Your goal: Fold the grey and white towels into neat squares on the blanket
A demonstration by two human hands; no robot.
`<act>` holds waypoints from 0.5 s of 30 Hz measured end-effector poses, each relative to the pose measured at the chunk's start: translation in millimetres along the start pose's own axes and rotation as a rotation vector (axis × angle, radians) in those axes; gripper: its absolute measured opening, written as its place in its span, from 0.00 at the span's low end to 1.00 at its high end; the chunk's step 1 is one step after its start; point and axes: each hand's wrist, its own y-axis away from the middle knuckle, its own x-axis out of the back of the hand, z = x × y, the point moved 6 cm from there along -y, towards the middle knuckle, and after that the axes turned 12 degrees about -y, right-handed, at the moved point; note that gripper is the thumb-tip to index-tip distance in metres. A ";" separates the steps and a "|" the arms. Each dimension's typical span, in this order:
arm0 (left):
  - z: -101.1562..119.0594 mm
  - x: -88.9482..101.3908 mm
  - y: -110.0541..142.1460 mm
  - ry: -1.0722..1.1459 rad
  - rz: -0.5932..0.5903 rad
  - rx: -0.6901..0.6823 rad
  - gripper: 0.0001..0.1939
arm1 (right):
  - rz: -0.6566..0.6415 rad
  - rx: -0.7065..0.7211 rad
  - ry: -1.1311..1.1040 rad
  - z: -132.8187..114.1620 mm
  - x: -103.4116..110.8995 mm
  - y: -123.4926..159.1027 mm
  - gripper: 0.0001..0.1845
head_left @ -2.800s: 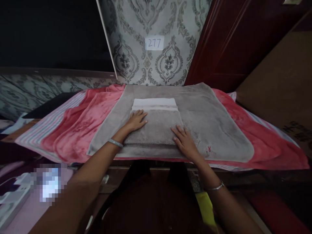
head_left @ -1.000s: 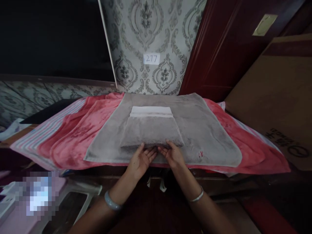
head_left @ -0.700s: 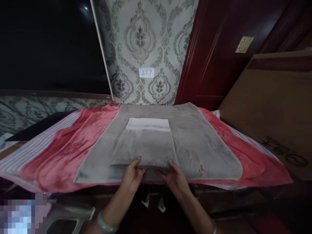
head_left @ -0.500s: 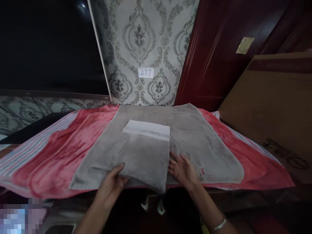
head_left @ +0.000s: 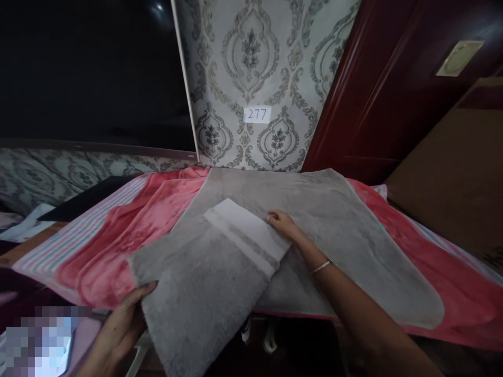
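The towel [head_left: 204, 283] looked already folded but wasn't lying flat, slanting from mid-frame to lower left, partly over the grey blanket [head_left: 361, 251]. The left hand [head_left: 123, 322] had its grip closed on it; the right hand [head_left: 283, 225] was at its white end [head_left: 245, 225] (whether gripping, I couldn't tell).

The left hand [head_left: 123, 319] holds one side of a fuzzy gray cloth [head_left: 200, 293]. The right hand [head_left: 283, 224] is at its white end [head_left: 245, 222]. Under the cloth, a big gray blanket [head_left: 361, 251] lies on a pink one [head_left: 165, 209].
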 end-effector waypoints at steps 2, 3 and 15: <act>-2.1 1.7 0.1 -0.011 -0.013 -0.019 0.18 | -0.072 0.012 0.057 -10.5 -20.5 -13.9 0.07; -3.0 1.8 1.1 -0.017 -0.015 -0.025 0.18 | -0.104 0.013 0.080 -15.1 -29.8 -19.7 0.07; -2.8 -4.3 4.0 -0.021 -0.007 -0.065 0.26 | -0.426 -0.182 -0.147 -38.9 -68.1 -13.6 0.17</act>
